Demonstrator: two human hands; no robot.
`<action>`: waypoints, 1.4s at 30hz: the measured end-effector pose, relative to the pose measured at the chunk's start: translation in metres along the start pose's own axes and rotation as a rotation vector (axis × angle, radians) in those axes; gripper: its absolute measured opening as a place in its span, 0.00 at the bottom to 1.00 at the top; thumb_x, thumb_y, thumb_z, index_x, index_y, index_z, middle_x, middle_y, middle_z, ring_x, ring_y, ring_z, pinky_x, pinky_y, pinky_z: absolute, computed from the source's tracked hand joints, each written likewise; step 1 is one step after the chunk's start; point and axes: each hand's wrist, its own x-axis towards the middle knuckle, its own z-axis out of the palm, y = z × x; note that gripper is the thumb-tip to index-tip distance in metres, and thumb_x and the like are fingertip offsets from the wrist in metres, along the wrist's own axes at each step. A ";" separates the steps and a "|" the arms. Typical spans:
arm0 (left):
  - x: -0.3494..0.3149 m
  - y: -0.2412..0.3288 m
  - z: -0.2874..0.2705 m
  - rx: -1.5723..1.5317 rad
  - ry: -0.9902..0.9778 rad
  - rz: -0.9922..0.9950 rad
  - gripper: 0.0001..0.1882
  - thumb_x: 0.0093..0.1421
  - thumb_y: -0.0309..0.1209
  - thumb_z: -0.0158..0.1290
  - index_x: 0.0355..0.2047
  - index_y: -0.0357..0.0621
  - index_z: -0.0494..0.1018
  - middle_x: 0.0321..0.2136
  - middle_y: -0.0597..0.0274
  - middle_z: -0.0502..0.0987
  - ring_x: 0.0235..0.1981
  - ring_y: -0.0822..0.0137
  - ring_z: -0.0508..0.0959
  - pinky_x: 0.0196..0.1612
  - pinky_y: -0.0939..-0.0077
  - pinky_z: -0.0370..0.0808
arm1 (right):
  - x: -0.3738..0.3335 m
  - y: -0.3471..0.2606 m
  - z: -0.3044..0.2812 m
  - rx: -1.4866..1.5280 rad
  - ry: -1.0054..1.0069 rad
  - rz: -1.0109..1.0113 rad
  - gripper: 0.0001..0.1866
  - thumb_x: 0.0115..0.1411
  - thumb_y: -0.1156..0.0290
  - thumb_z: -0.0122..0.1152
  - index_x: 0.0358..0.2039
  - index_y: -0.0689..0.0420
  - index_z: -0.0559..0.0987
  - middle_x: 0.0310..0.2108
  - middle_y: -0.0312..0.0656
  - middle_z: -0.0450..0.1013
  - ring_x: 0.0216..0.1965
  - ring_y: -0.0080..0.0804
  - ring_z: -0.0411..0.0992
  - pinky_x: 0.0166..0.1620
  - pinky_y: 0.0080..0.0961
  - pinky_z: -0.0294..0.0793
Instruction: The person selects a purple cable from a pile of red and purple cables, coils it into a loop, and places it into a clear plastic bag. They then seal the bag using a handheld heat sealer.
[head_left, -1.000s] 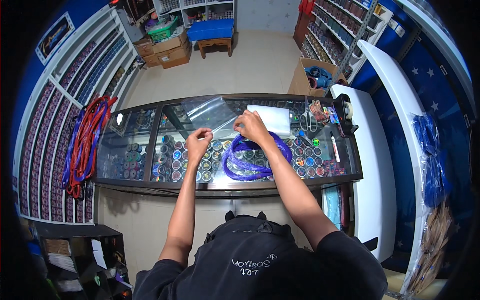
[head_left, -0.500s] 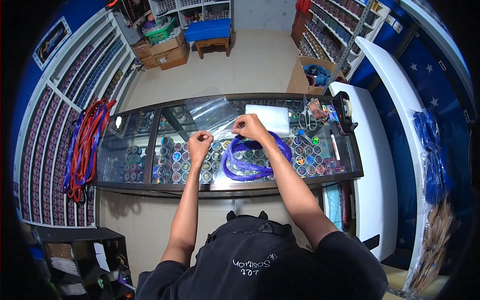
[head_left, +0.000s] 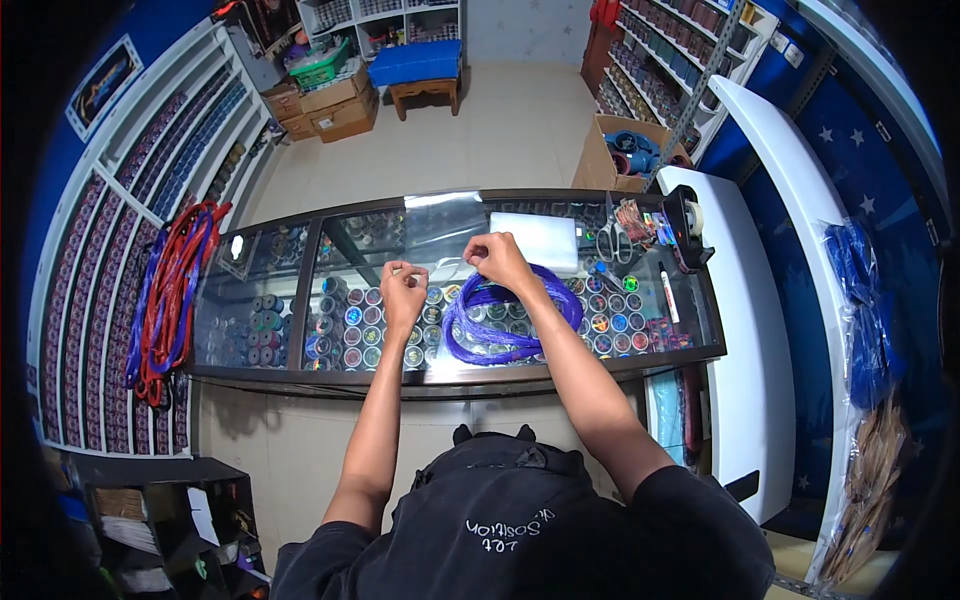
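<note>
In the head view I have a clear plastic bag [head_left: 443,222] just beyond the purple coil of cord [head_left: 490,354], a little to its left, over the glass-topped counter [head_left: 470,378]. My left hand [head_left: 404,289], left of the coil, has thumb and fingertips drawn together, apparently pinching the bag's near edge. My right hand [head_left: 497,261], at the coil's far side with the forearm crossing above it, pinches that edge further right (film this thin barely shows between fingers, so I judge partly from the pale curved rim between them).

I expect the bag to be nearly weightless, limp and slippery, prone to cling to itself and quick to crease or stretch if tugged. I'd take hold at the two ends of that near rim, with light fingertip pressure.

It looks colourless and glossy, with a whitish glare toward its far end and dark display contents showing through. A stack of clear bags [head_left: 540,240] lies beyond the coil, toward its right.
</note>
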 end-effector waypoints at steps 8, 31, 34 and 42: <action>-0.004 0.014 -0.005 -0.056 0.029 0.063 0.04 0.54 0.24 0.56 0.30 0.36 0.75 0.25 0.50 0.78 0.24 0.58 0.79 0.28 0.68 0.75 | -0.001 -0.009 -0.002 -0.002 -0.072 0.073 0.12 0.43 0.69 0.71 0.27 0.62 0.81 0.23 0.45 0.78 0.28 0.33 0.78 0.35 0.27 0.77; -0.005 0.020 -0.008 -0.069 0.010 0.201 0.06 0.49 0.22 0.59 0.29 0.36 0.75 0.22 0.54 0.74 0.22 0.62 0.75 0.27 0.70 0.71 | -0.006 0.011 0.014 -0.449 0.142 -0.072 0.06 0.43 0.80 0.58 0.25 0.61 0.79 0.30 0.49 0.72 0.39 0.46 0.72 0.42 0.38 0.73; -0.007 0.013 -0.009 -0.031 -0.011 0.161 0.08 0.49 0.20 0.56 0.32 0.37 0.76 0.22 0.53 0.73 0.22 0.60 0.75 0.28 0.68 0.71 | -0.004 0.017 0.016 -0.483 0.116 -0.048 0.05 0.44 0.81 0.56 0.25 0.62 0.78 0.30 0.50 0.72 0.38 0.47 0.72 0.41 0.39 0.74; -0.002 0.007 -0.024 0.089 0.083 0.100 0.11 0.51 0.20 0.50 0.35 0.38 0.78 0.24 0.51 0.71 0.25 0.55 0.74 0.31 0.62 0.70 | 0.001 0.008 0.026 -0.333 0.235 -0.084 0.05 0.50 0.79 0.55 0.28 0.61 0.78 0.28 0.50 0.73 0.32 0.51 0.74 0.38 0.43 0.74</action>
